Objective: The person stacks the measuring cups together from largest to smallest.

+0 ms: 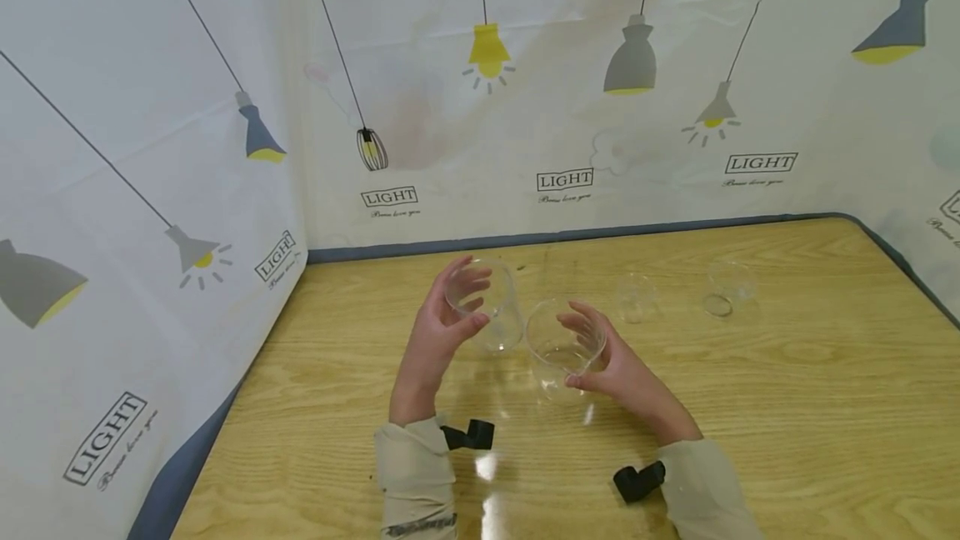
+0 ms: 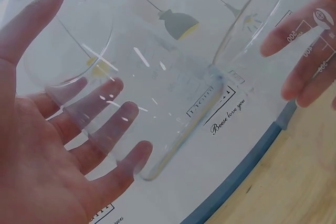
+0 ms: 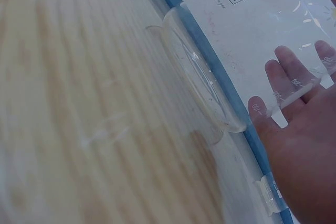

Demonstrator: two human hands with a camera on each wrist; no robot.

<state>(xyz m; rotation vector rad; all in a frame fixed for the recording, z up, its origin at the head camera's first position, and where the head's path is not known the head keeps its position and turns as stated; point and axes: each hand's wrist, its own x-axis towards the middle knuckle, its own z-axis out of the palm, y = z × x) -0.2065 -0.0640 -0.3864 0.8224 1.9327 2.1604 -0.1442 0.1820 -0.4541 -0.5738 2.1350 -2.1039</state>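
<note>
My left hand (image 1: 435,327) grips a clear glass beaker (image 1: 504,327) by its side, thumb near the rim and fingers round the far side. This beaker leans, its mouth toward the left hand. In the left wrist view, the fingers show through the glass beaker (image 2: 163,98). With my right hand (image 1: 622,369) I hold a wider clear beaker (image 1: 551,361), close beside the first one. White graduation marks run up this second beaker (image 3: 273,98) in the right wrist view. Its base is near the wooden tabletop; whether it touches, I cannot tell.
Two smaller clear glass vessels stand farther right on the wooden table (image 1: 810,407): a small one (image 1: 637,298) and another one (image 1: 731,282) near the back. A white curtain (image 1: 525,123) printed with lamps encloses the table's back and sides.
</note>
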